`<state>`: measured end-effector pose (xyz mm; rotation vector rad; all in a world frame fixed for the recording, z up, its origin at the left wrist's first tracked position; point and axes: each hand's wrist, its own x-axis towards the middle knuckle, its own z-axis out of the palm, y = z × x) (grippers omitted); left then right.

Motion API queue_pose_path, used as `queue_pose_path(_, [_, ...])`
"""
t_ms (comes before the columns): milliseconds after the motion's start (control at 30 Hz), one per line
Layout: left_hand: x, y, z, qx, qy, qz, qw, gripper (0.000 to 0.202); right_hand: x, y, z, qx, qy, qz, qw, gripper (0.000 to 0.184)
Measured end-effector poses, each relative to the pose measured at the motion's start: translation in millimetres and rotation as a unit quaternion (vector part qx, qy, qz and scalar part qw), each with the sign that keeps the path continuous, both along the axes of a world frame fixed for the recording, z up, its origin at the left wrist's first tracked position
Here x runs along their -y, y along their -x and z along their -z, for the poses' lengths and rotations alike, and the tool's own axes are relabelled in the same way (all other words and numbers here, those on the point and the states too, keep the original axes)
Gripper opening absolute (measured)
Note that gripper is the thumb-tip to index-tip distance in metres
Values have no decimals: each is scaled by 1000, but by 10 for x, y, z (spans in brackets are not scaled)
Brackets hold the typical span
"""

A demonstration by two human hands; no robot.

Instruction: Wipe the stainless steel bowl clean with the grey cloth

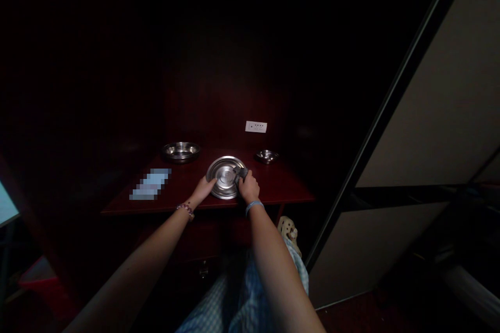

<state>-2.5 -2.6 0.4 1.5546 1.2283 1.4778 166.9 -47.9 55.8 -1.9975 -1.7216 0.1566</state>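
A round steel plate (223,176) lies near the front edge of a dark red wooden table (281,187). My left hand (203,190) rests against the plate's left rim, fingers laid flat on it. My right hand (248,187) is closed on a small grey pad (242,172) pressed to the plate's right side. A beaded bracelet sits on my left wrist, a blue band on my right.
A larger steel bowl (180,151) stands at the back left of the table, a small steel dish (267,155) at the back right. A blurred flat card (150,184) lies at the left. A white wall socket (255,126) is behind. A pale panel (441,130) stands to the right.
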Motion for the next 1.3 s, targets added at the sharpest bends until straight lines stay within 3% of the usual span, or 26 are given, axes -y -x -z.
queue_pose_path(1300, [-7, -1, 15, -4, -3, -8, 1000, 35, 10, 3, -14, -5, 2, 0, 1000, 30])
